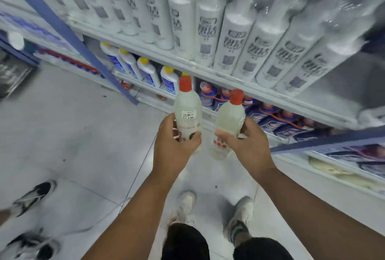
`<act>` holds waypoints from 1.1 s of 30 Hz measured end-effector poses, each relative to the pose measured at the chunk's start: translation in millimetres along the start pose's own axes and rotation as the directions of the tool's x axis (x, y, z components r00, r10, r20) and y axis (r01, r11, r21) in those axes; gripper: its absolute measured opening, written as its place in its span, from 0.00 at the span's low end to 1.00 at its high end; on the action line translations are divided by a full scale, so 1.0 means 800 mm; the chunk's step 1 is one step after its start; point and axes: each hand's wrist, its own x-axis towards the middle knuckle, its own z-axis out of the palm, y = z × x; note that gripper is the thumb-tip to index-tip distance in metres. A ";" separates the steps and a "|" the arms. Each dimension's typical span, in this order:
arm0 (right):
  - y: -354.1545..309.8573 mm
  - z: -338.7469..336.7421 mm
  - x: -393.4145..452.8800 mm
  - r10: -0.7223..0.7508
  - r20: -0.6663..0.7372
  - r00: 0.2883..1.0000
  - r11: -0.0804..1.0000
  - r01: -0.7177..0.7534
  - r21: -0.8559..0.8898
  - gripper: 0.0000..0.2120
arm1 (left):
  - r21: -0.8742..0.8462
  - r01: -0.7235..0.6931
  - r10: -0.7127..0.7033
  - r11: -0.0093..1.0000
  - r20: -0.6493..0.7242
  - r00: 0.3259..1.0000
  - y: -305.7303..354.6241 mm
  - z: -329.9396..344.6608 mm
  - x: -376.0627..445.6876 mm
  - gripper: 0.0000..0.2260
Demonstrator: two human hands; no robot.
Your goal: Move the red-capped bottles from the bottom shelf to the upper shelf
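Left hand (175, 145), right hand (248, 145), each gripping bottle base

A white price sticker (188, 114) on the left red-capped bottle (187, 111) reads "2.00"; its smaller print is blurred. Lettering on the tall white bottles (233, 36) on the upper shelf is too smeared to read.
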 end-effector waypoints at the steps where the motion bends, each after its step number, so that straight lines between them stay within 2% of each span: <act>1: -0.026 -0.012 -0.013 -0.019 -0.017 1.000 1.000 0.019 -0.002 0.18 | 0.010 -0.021 0.021 1.000 0.023 1.000 0.026 -0.008 -0.008 0.26; 5: -0.108 -0.061 -0.064 -0.084 -0.161 0.983 0.996 0.082 -0.017 0.18 | 0.044 -0.148 0.142 0.988 0.123 0.982 0.125 -0.024 -0.032 0.26; 8: -0.161 -0.101 -0.102 -0.106 -0.294 0.950 0.994 0.111 0.001 0.21 | 0.054 -0.290 0.272 0.955 0.219 0.937 0.202 -0.022 -0.045 0.26; 12: -0.218 -0.165 -0.144 -0.111 -0.511 0.852 0.983 0.170 0.070 0.28 | 0.054 -0.426 0.385 0.903 0.334 0.860 0.290 0.003 -0.072 0.26; 17: -0.260 -0.260 -0.206 -0.121 -0.670 0.732 0.961 0.256 0.106 0.24 | -0.026 -0.566 0.504 0.824 0.488 0.713 0.373 0.065 -0.125 0.26; 21: -0.254 -0.347 -0.256 -0.114 -0.782 0.613 0.946 0.306 0.102 0.23 | -0.114 -0.607 0.551 0.786 0.573 0.606 0.424 0.143 -0.182 0.23; 24: -0.229 -0.416 -0.295 -0.081 -0.826 0.558 0.941 0.315 0.120 0.21 | -0.138 -0.647 0.583 0.749 0.602 0.546 0.444 0.207 -0.238 0.24; 28: -0.183 -0.525 -0.353 -0.073 -0.843 0.533 0.943 0.312 0.115 0.22 | -0.183 -0.631 0.595 0.754 0.599 0.537 0.465 0.305 -0.327 0.22; 33: -0.135 -0.671 -0.433 -0.067 -0.860 0.505 0.951 0.292 0.098 0.21 | -0.218 -0.602 0.591 0.768 0.603 0.536 0.499 0.427 -0.441 0.24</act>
